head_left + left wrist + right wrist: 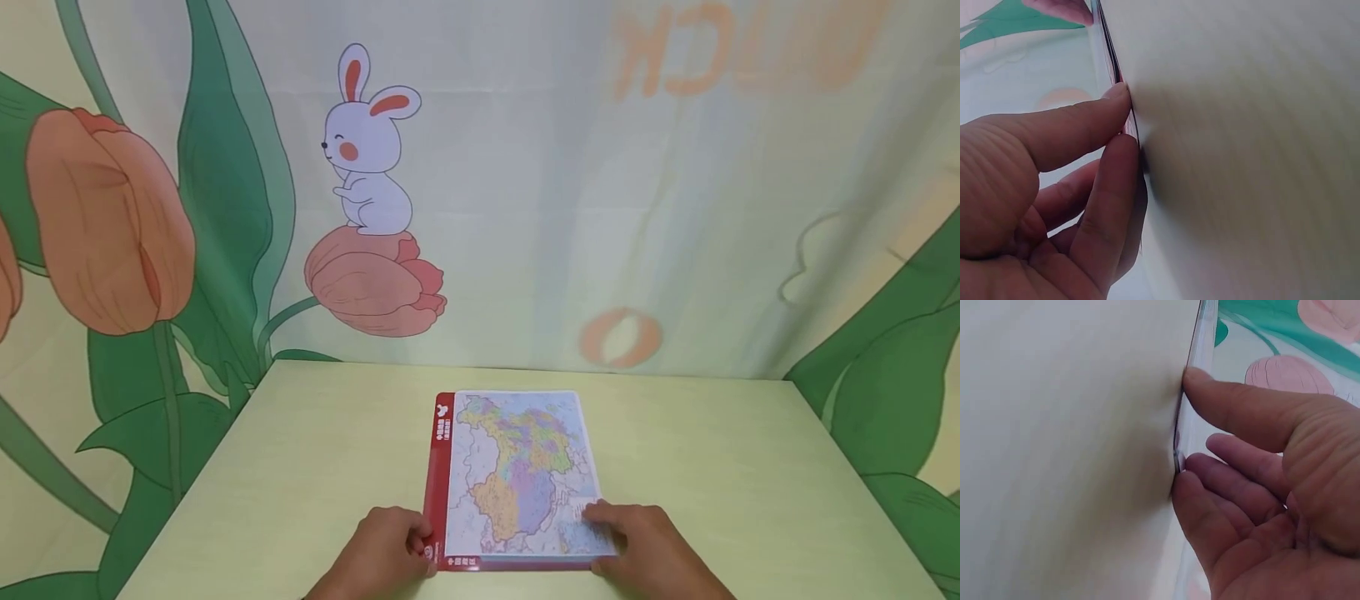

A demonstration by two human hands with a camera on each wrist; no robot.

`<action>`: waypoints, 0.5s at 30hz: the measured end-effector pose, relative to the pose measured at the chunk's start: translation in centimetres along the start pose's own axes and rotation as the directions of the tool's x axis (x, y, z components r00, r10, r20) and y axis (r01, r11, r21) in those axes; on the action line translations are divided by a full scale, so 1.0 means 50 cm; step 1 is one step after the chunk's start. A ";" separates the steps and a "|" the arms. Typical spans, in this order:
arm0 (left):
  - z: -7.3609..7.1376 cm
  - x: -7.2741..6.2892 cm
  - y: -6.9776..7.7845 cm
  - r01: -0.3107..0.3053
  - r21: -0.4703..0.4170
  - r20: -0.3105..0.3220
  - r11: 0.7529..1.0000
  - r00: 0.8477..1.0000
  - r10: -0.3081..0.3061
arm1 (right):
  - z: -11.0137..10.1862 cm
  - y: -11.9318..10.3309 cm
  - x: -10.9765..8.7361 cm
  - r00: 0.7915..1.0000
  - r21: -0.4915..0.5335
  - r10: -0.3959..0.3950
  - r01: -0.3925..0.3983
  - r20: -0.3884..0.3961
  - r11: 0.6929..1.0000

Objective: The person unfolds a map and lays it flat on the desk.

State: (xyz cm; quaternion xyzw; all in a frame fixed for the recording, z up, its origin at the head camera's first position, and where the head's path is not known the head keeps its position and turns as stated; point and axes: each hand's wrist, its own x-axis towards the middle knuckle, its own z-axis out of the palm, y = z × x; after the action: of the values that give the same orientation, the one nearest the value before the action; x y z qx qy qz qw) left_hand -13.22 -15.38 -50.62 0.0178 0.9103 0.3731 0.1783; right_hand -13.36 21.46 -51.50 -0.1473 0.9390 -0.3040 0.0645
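Left hand point(387, 543), right hand point(643, 543) touching near corners of map board point(517, 467), fingers bent, grip unclear

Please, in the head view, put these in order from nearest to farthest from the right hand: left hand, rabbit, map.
1. Map: against the right hand.
2. Left hand: at the map's lower left corner.
3. Rabbit: on the curtain, upper left.

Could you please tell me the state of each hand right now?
Left hand: closed, holding the map at its near left corner.
Right hand: closed, holding its near right corner.
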 end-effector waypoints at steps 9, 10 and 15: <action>0.000 0.006 0.001 -0.002 -0.003 -0.013 1.000 1.000 0.002 | -0.005 0.005 0.004 0.999 0.017 0.029 -0.030 0.042 0.999; -0.001 0.007 0.001 0.000 0.001 -0.015 1.000 1.000 0.000 | -0.004 0.004 0.004 0.999 0.001 0.023 -0.023 0.046 1.000; -0.001 0.015 0.001 0.015 -0.009 -0.017 1.000 1.000 -0.016 | 0.008 -0.011 0.009 0.993 -0.126 -0.104 0.110 0.055 0.986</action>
State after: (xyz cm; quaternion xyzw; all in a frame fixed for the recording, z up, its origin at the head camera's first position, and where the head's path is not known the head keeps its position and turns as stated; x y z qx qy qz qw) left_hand -13.93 -15.23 -50.79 0.0067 0.9102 0.3760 0.1735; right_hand -13.59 20.65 -51.51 -0.2087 0.9456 -0.2422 0.0609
